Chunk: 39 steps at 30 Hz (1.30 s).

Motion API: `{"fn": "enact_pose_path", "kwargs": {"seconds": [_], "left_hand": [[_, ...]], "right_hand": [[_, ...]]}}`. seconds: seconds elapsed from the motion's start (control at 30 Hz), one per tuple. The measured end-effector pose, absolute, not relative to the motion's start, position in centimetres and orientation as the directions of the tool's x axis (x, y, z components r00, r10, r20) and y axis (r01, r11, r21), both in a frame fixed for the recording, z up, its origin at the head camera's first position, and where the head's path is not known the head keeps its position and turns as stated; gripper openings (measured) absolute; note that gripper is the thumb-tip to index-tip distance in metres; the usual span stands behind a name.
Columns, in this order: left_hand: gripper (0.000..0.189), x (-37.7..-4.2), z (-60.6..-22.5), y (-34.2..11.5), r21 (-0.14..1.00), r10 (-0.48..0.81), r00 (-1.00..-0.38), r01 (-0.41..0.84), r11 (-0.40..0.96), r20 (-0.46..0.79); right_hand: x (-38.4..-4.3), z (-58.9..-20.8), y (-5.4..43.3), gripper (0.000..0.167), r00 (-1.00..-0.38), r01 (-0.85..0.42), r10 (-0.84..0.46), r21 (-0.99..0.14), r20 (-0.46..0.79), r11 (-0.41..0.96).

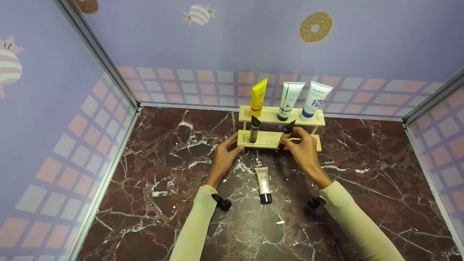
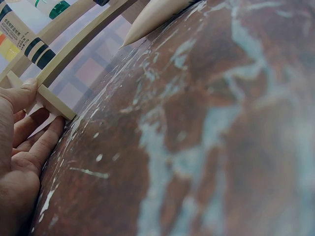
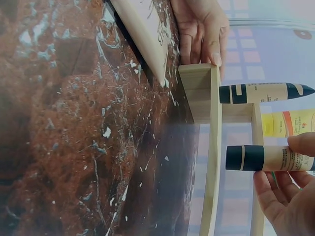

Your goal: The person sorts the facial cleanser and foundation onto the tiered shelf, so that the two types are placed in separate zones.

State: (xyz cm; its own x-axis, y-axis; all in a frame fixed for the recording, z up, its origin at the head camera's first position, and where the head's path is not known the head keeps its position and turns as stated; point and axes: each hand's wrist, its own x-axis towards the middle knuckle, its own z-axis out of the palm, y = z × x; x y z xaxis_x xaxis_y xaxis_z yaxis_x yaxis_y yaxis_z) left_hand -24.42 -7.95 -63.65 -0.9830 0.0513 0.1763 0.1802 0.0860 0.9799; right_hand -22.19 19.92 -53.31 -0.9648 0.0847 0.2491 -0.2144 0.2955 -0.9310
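Note:
A two-tier wooden rack (image 1: pixel 267 140) stands near the back wall. My left hand (image 1: pixel 223 159) grips the left end of its lower tier, thumb at the shelf's edge, as the left wrist view shows. With thumb and fingers, my right hand (image 1: pixel 303 150) pinches a black-and-beige tube (image 3: pixel 275 158), cap down; a small gap shows between cap and lower shelf in the right wrist view. A similar tube (image 1: pixel 255 129) stands on that shelf to the left. The upper tier bears a yellow tube (image 1: pixel 259 98), a white tube with green cap (image 1: pixel 290 99) and a white-and-blue tube (image 1: pixel 315 99).
A beige BB tube with black cap (image 1: pixel 263 183) lies on the dark red marbled table (image 1: pixel 163 217), between the forearms and in front of the rack. Purple patterned walls (image 1: pixel 232 43) enclose the table at the back and both sides.

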Motion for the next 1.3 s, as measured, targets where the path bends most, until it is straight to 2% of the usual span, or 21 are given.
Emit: {"fn": "enact_pose_path", "kwargs": {"seconds": [0.33,0.7,1.3], "left_hand": [[0.061,-24.6,-63.5,-7.8,0.971,0.061,-0.973,0.228,0.071,0.223],[0.060,-24.5,-63.6,-7.9,0.974,0.054,-0.979,0.201,0.105,0.196],[0.060,-24.6,-63.7,-7.9,0.978,0.055,-0.979,0.201,0.061,0.198]], "right_hand": [[-23.7,-53.8,19.6,0.019,-0.960,-0.212,0.088,-0.893,0.267,0.397],[-24.3,-54.0,18.7,0.018,-0.955,-0.225,0.085,-0.880,0.284,0.418],[-24.8,-54.1,18.6,0.019,-0.949,-0.247,0.076,-0.875,0.305,0.417]]}}
